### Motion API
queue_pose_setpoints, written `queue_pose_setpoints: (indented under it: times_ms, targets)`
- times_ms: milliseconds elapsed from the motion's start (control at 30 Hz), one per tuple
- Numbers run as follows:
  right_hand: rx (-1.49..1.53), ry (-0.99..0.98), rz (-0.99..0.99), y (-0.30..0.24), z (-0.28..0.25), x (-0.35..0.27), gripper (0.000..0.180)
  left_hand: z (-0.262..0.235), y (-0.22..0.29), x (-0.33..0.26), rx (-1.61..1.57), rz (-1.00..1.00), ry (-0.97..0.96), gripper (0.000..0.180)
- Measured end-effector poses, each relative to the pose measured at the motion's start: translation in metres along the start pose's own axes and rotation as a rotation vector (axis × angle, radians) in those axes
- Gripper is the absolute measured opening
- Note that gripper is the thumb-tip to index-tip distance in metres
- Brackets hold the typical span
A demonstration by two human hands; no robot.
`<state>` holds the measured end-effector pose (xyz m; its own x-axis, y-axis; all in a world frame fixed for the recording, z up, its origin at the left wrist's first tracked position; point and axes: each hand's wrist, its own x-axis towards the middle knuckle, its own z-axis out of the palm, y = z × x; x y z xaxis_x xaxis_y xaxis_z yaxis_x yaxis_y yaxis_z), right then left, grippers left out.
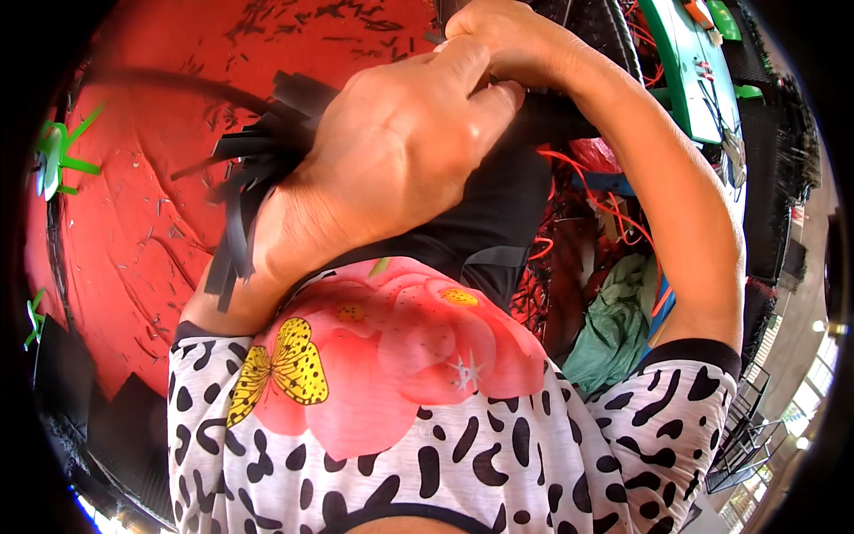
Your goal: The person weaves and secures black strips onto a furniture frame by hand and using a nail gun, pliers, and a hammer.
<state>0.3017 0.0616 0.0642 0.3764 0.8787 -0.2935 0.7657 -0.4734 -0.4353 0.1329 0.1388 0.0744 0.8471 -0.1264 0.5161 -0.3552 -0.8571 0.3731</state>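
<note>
My left hand (405, 147) reaches across in front of me, its back turned up and its fingers curled closed. A bundle of flat black strips (280, 133) juts out from beneath it toward the left, with some ends hanging past the wrist. Close against it, at the top edge, my right hand (511, 40) is bent inward with its fingers closed. The two hands meet near the left hand's fingertips. What the right fingers grip is hidden. Black material (503, 187) lies below the hands, over my lap.
A red surface (116, 222) strewn with black scraps (320, 18) spreads to the left. On the right are a green board (689, 76), tangled red cord (614, 209) and a crumpled green plastic bag (614, 316). A bright green legged object (58, 160) stands at far left.
</note>
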Motion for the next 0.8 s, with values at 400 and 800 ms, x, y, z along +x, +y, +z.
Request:
queue_pose_setpoints:
  times_ms: [400, 800]
  targets:
    - [0.306, -0.178, -0.221, 0.001, -0.035, -0.035, 0.027, 0.003, -0.016, 0.004, -0.077, 0.071, 0.034, 0.026]
    - [0.556, -0.001, -0.036, -0.009, -0.033, -0.033, 0.021, 0.007, -0.018, 0.005, -0.080, 0.067, 0.065, 0.025]
